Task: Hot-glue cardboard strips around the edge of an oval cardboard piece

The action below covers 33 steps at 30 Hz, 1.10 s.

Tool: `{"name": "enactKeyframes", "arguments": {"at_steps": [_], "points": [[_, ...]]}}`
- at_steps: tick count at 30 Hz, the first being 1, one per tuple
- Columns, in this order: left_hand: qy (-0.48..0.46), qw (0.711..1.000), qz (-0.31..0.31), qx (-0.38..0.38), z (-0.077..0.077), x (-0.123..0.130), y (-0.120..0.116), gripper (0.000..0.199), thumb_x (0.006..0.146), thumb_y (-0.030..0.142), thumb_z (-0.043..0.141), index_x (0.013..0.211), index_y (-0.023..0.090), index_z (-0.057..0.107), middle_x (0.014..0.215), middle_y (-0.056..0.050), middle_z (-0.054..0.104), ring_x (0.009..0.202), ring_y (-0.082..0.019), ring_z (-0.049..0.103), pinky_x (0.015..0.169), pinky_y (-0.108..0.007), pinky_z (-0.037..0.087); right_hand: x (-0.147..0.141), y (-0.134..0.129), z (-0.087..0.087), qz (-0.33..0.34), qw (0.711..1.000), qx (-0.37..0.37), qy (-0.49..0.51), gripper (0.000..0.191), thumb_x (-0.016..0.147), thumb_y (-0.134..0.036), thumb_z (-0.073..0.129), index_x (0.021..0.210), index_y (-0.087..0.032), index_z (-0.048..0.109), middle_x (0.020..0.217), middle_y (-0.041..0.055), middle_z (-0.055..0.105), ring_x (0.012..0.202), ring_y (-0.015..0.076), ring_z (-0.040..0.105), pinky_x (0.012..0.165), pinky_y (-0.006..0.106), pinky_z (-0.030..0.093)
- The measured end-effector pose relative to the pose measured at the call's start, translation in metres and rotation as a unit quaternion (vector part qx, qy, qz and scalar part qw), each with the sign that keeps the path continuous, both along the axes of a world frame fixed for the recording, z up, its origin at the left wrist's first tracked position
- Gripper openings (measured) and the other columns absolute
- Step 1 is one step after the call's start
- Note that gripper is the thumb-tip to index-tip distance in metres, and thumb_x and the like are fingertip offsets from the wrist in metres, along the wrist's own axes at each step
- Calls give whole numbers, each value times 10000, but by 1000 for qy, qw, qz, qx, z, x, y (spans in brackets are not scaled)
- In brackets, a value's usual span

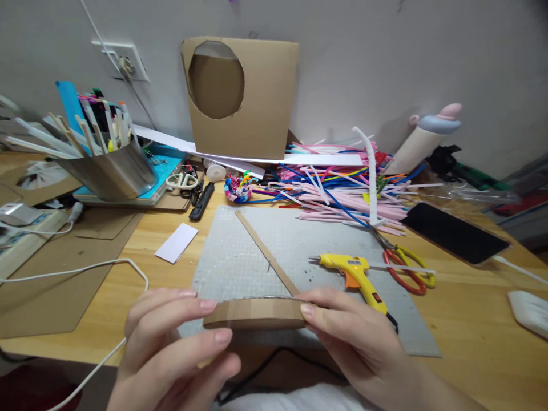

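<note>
A curved brown cardboard piece (pixel 261 311) with a banded edge is held level over the front of the grey cutting mat (pixel 218 257). My right hand (pixel 355 331) pinches its right end between thumb and fingers. At the left end, my left hand (pixel 175 342) has its fingers apart, the fingertips beside or lightly touching the edge; a firm grip does not show. A narrow cardboard strip (pixel 261 245) lies slantwise on the mat behind the piece. To the right rests a yellow glue gun (pixel 349 265), its nozzle pointing left.
Red and yellow scissors (pixel 406 271) and a black phone (pixel 456 231) lie at the right. Pipe cleaners (pixel 342 200) and an upright cardboard panel with a round hole (pixel 268 97) stand behind. A metal pen holder (pixel 115 171), white paper (pixel 176 242) and a white cable (pixel 98 264) are left.
</note>
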<state>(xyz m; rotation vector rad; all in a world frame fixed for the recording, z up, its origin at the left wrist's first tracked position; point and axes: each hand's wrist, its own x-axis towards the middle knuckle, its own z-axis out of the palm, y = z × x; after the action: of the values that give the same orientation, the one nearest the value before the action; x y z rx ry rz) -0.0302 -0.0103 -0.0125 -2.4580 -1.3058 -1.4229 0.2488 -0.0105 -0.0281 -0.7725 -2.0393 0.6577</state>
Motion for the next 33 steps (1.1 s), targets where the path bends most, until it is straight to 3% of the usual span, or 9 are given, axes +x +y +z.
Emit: {"name": "enactKeyframes", "arguments": {"at_steps": [3, 6, 11, 15, 20, 24, 26, 29, 33], "points": [[-71, 997, 20, -19, 9, 9, 2, 226, 793, 106, 628, 863, 320, 627, 967, 31, 593, 919, -196, 563, 886, -427, 475, -1, 0, 1, 4, 1000, 0, 0, 713, 873, 103, 500, 1468, -291, 518, 1259, 109, 679, 1092, 165, 702, 883, 250, 591], [-76, 996, 12, -53, 17, 11, 7, 225, 831, 91, 633, 877, 310, 615, 886, 51, 591, 876, -180, 559, 872, -409, 450, -1, -1, 2, 6, 1000, 5, -8, 728, 860, 107, 495, 1468, -292, 511, 1245, 113, 685, 1076, 170, 701, 868, 256, 593], [-79, 992, -77, -67, 21, 4, 18, 201, 857, 122, 692, 786, 256, 560, 772, 57, 586, 789, -164, 564, 778, -354, 433, 0, -1, 3, 14, 1000, 22, -16, 704, 850, 121, 485, 1455, -239, 514, 1244, 134, 680, 1079, 178, 689, 871, 270, 593], [-183, 953, -117, -211, 20, 4, 24, 288, 887, 163, 710, 697, 234, 506, 768, 60, 592, 811, -138, 591, 756, -285, 471, -1, -1, 4, 27, 999, 26, -14, 700, 842, 131, 479, 1449, -216, 510, 1226, 139, 669, 1055, 180, 676, 859, 284, 592], [-298, 881, -179, -322, 20, 1, 37, 296, 848, 373, 810, 697, 247, 588, 866, 96, 764, 889, -118, 681, 794, -205, 541, 0, -1, 4, 36, 999, 32, -6, 716, 824, 145, 476, 1444, -212, 510, 1207, 138, 672, 1017, 177, 666, 835, 290, 590], [-291, 854, -238, -359, 21, -2, 43, 392, 909, 517, 705, 714, 240, 507, 637, 63, 723, 619, -120, 620, 572, -204, 513, 0, -1, 3, 34, 999, 30, -5, 711, 824, 143, 481, 1439, -214, 519, 1211, 137, 673, 1013, 177, 668, 830, 293, 590], [-289, 856, -243, -353, 21, -2, 44, 391, 931, 525, 672, 731, 240, 493, 564, 69, 648, 539, -103, 550, 527, -195, 469, 0, -1, 3, 33, 999, 30, -3, 704, 825, 143, 486, 1432, -211, 528, 1210, 137, 677, 1016, 177, 669, 835, 293, 590], [-282, 878, -214, -322, 21, -3, 46, 279, 928, 428, 711, 799, 248, 542, 642, 69, 599, 575, -83, 534, 541, -177, 446, -1, -1, 5, 32, 999, 32, 3, 690, 829, 138, 494, 1424, -209, 536, 1195, 136, 683, 1009, 180, 675, 824, 297, 591], [-234, 895, -209, -317, 19, -7, 51, 250, 910, 310, 740, 1096, 313, 573, 762, 56, 620, 662, -109, 602, 614, -201, 505, -2, 0, 6, 23, 999, 38, -4, 647, 842, 129, 510, 1398, -199, 554, 1162, 135, 700, 977, 181, 683, 796, 296, 590]]}}
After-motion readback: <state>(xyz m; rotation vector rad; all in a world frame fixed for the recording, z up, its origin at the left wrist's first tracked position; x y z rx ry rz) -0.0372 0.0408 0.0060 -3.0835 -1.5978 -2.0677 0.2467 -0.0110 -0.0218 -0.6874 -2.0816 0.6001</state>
